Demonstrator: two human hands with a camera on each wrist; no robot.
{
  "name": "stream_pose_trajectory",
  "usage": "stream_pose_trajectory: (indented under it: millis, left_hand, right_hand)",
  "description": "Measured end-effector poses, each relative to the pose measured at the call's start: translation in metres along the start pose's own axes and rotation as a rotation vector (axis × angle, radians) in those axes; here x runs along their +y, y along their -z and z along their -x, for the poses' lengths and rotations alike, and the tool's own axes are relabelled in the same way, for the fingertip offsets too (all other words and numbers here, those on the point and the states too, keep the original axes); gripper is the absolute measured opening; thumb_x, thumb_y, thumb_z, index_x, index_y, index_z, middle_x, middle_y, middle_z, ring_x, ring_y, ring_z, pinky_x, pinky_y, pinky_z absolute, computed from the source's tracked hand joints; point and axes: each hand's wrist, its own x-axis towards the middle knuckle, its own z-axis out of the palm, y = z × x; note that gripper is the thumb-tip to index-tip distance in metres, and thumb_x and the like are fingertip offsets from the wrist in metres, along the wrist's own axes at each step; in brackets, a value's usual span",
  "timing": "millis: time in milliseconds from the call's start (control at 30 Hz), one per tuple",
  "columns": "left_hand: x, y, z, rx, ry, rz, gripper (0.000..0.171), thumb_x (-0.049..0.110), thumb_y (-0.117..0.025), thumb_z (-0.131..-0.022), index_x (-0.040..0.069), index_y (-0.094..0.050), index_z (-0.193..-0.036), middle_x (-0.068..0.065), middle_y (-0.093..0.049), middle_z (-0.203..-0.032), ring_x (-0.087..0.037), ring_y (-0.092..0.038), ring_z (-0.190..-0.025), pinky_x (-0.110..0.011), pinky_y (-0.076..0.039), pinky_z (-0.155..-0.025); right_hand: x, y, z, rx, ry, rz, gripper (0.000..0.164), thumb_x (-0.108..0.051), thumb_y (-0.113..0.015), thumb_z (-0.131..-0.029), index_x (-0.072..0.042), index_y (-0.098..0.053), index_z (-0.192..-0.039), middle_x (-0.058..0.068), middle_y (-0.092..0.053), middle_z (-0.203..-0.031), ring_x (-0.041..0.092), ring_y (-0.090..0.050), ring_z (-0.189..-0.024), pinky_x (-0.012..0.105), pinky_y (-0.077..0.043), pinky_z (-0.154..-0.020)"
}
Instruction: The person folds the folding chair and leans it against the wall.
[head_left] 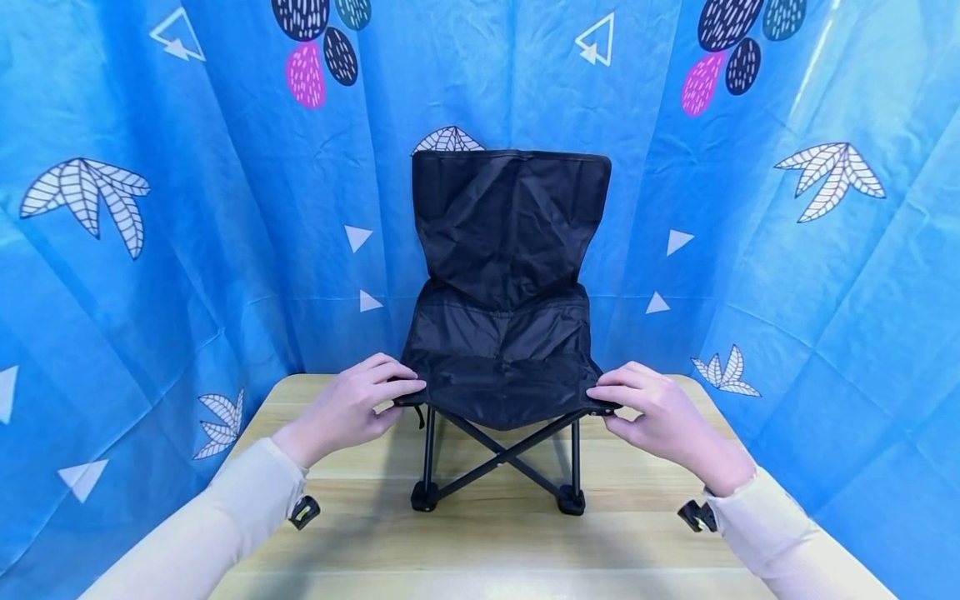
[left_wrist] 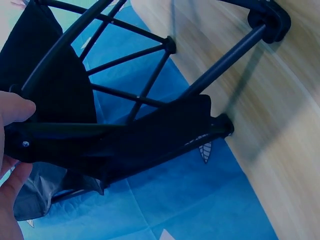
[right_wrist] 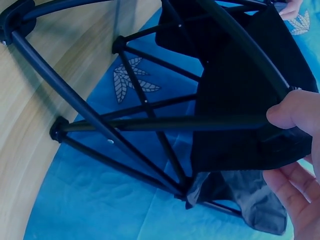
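A small black folding chair (head_left: 510, 225) stands unfolded and upright on the table, its fabric backrest raised. My left hand (head_left: 363, 404) pinches the seat's front left corner, fingers on top and thumb below. At the front right corner, my right hand (head_left: 663, 412) grips the seat in the same way. The left wrist view shows the thumb (left_wrist: 17, 107) and fingers on either side of the corner joint. In the right wrist view, the thumb (right_wrist: 295, 110) presses by the frame tubes (right_wrist: 200, 122). Crossed legs with plastic feet (head_left: 423, 497) rest on the wood.
Beneath the chair is a light wooden table (head_left: 495, 542) with rounded back corners. A blue patterned curtain (head_left: 300, 208) hangs behind it and on both sides. Small black clips (head_left: 303, 512) sit at both wrists.
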Motion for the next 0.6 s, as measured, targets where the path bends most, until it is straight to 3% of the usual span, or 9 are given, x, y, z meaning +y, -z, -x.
stream_pose_trajectory:
  millis: [600]
  left_hand:
    - [0.0050, 0.0013, -0.0028, 0.041, 0.039, -0.008, 0.053, -0.010, -0.092, -0.072, 0.009, -0.083, -0.120, -0.008, -0.078, -0.115, -0.026, -0.071, -0.103, -0.042, -0.066, -0.081]
  right_hand:
    - [-0.0029, -0.0025, -0.0087, 0.059, 0.022, -0.026, 0.050, 0.011, -0.083, -0.061, -0.008, -0.084, -0.107, 0.008, -0.077, -0.102, 0.025, -0.069, -0.087, 0.034, -0.058, -0.068]
